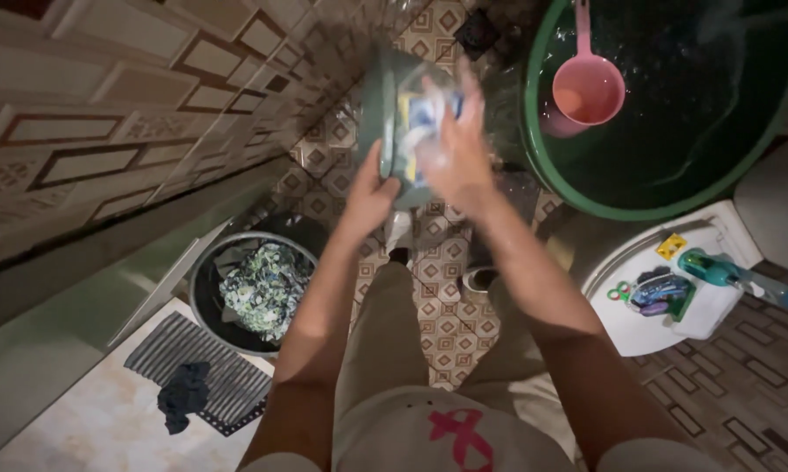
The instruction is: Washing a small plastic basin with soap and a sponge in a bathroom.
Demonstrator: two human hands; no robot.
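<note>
Washing looks midway: left hand (369, 194) grips the wet, blurred grey-green rectangular container (392, 122), right hand (457, 149) spread rubbing it, beside the water-filled green tub (534, 131); no rinse visible yet.

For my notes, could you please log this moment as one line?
left hand: holds green container | right hand: on container | beside: water tub

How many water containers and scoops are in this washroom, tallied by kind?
Green tub: 1
Pink scoop: 1
Dark bucket of patterned cloth: 1
Total: 3
</note>
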